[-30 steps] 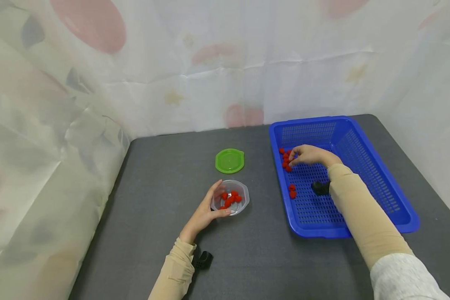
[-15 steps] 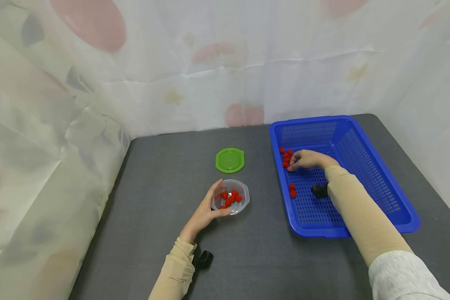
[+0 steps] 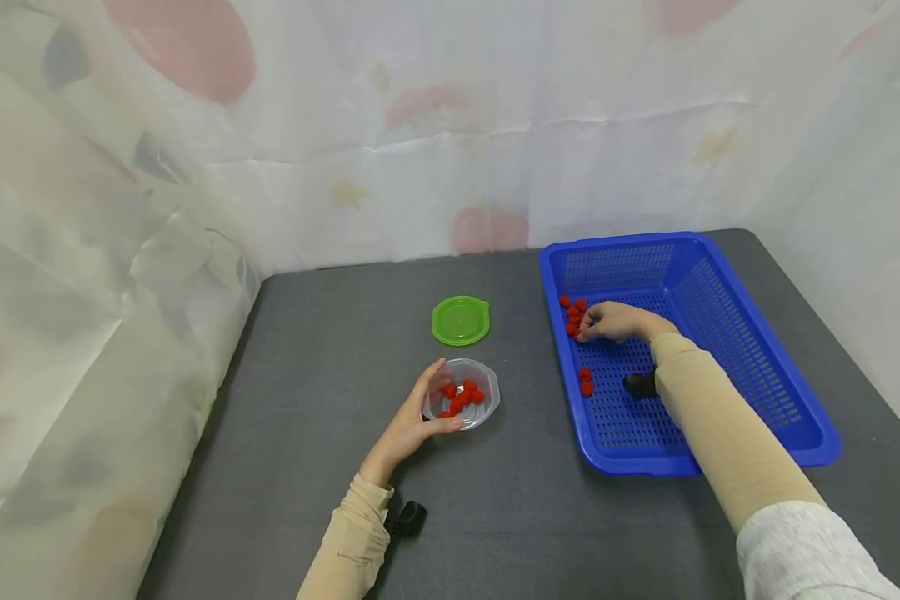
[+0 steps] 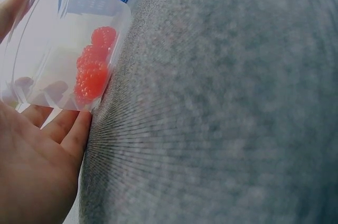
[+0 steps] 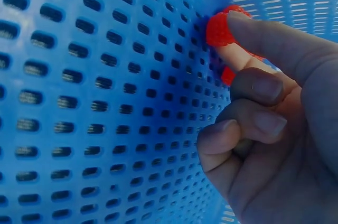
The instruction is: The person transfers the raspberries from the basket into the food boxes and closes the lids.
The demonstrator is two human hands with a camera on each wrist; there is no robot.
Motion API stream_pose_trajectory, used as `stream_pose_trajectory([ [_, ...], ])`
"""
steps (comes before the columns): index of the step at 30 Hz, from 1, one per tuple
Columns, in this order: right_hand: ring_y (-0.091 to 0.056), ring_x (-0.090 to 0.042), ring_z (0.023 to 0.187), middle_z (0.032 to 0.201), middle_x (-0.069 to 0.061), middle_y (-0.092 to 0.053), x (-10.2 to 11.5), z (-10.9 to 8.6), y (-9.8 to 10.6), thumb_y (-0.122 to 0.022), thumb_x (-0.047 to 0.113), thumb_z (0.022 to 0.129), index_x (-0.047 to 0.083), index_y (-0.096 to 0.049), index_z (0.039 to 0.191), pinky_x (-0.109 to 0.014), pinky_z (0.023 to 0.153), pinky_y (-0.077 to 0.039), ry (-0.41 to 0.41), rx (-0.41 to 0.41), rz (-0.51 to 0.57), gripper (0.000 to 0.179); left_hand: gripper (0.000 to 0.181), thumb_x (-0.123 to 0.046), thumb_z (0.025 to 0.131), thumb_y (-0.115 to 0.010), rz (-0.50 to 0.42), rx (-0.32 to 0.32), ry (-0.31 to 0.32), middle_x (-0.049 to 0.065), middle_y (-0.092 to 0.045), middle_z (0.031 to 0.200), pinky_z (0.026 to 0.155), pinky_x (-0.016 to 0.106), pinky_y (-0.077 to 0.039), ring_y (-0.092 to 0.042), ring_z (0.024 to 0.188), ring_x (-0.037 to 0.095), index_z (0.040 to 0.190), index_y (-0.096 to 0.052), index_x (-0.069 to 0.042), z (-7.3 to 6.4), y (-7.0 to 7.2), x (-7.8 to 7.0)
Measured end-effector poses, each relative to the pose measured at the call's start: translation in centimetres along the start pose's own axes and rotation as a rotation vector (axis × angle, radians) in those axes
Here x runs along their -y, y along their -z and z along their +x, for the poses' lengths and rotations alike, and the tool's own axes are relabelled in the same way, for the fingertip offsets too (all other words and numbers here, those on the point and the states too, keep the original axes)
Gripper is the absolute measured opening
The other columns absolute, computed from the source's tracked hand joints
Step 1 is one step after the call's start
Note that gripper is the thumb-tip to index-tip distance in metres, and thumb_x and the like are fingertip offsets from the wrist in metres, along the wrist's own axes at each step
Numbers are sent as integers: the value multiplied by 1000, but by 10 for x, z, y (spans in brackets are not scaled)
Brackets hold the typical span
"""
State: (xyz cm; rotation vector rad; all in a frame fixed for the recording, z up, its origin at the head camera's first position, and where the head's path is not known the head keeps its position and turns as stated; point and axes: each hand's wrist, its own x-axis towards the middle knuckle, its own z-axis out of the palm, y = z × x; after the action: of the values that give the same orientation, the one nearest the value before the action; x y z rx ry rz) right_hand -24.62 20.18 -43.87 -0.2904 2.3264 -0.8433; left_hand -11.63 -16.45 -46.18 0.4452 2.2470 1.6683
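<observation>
My left hand grips a clear plastic container on the grey table, thumb on the near side and fingers round the far side. Several red raspberries lie at its bottom in the left wrist view. Inside the blue basket, my right hand pinches a raspberry between thumb and index finger, the other fingers curled in. More raspberries lie just beyond its fingertips along the basket's left wall. Nearer the front, two raspberries sit by that same wall.
A green lid lies flat on the table behind the container. A patterned white sheet hangs along the back and sides. Black wrist cameras show beneath the left wrist and the right wrist.
My right hand has shifted slightly toward me along the raspberry cluster, fingers closing on a berry. The left hand and container have stayed put.
</observation>
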Motion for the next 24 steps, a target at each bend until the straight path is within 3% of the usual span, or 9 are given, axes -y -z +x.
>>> stream_pose_trajectory([
  [7,-42,-14,70,84,0,-48,0,-4,3,-56,23,92,4,-56,93,-25,59,-36,12,0,-12,18,89,-8,80,-71,-1,8,16,18,-30,149,113,51,-23,-29,138,35,149,-16,-10,-1,0,-1],
  [13,-45,-20,86,106,-9,-59,4,-13,11,-52,24,94,5,-61,106,-28,65,-40,29,-34,-20,24,89,-9,80,-71,6,12,31,18,-30,149,114,50,-23,-29,138,34,149,-15,-9,-1,1,-2],
  [18,-43,-19,78,107,-13,-59,12,-21,18,-51,24,94,4,-61,104,-31,65,-40,70,-55,-12,24,89,-9,80,-71,10,12,34,17,-30,150,114,50,-23,-29,139,33,149,-15,-9,0,1,-1],
  [24,-46,-24,94,111,-11,-61,25,-31,24,-54,28,93,7,-61,104,-33,73,-38,101,-79,-19,25,89,-11,80,-73,8,-9,25,12,-32,149,114,49,-23,-30,139,30,149,-18,-16,5,1,18],
])
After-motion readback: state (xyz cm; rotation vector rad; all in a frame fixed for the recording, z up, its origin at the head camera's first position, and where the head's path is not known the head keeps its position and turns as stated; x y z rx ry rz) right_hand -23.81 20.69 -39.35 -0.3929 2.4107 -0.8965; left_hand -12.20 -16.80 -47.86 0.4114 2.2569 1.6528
